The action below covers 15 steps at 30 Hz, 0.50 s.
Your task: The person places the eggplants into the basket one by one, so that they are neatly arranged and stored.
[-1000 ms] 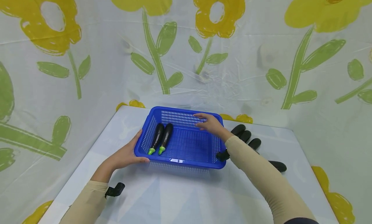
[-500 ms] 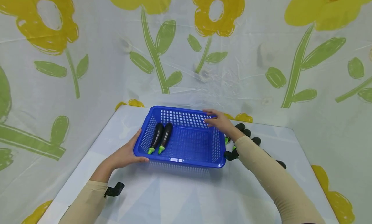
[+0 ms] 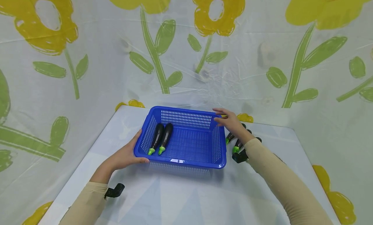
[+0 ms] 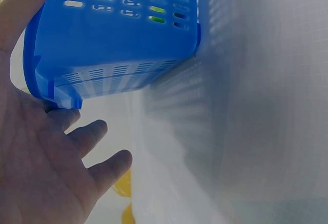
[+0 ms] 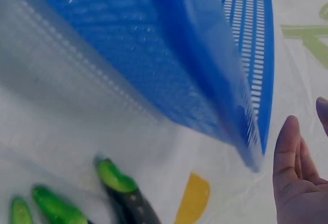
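Left hand (image 3: pixel 123 156), outspread, touches a blue rectangular slotted-plastic basket (image 3: pixel 190 144) (two glossy black, green-capped eggplants (image 3: pixel 166 136) inside); right hand (image 3: pixel 231 122), loosely extended, seemingly hovers just beside it.

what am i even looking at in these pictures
No machine: these are a person's bare left hand and right hand. The wide view comes from a camera worn on the head; the two close-ups from one on each wrist. On the pale patterned table stands a rectangular blue plastic basket with slotted walls. Inside lie two glossy dark eggplants with green tops; more such eggplants lie to its right, partly hidden. The left hand touches the basket's near left corner with fingers spread. The right hand is beside the far right corner, holding nothing.
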Tool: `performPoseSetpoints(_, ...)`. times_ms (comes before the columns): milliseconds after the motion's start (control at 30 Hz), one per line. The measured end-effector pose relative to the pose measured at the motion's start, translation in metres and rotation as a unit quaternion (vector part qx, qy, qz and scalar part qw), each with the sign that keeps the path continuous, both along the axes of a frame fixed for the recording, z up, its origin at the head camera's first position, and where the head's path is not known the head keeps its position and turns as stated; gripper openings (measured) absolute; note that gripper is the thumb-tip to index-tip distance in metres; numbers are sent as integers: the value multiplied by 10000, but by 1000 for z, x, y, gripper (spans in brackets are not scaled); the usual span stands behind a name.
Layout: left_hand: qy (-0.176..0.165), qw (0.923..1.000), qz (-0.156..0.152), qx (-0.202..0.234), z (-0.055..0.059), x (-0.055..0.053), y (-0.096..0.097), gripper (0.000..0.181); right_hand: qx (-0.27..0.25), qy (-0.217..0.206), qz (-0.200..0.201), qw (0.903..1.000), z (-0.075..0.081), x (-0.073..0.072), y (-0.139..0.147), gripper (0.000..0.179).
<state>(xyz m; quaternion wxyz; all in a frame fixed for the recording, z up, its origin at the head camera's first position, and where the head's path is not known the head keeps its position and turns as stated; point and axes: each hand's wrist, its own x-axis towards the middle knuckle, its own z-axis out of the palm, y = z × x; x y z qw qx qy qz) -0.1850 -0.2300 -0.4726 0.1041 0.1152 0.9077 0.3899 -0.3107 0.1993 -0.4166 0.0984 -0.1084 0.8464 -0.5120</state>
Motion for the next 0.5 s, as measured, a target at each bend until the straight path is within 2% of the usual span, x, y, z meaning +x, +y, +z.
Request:
performPoseSetpoints(200,9,10000,-8,40,0,0,0,120,118,71,-138,9998,-5,3,15,51)
performPoseSetpoints(500,19,10000,-14,32,-1,0,0,121,31,227,-285,9993,-15,5,33,52)
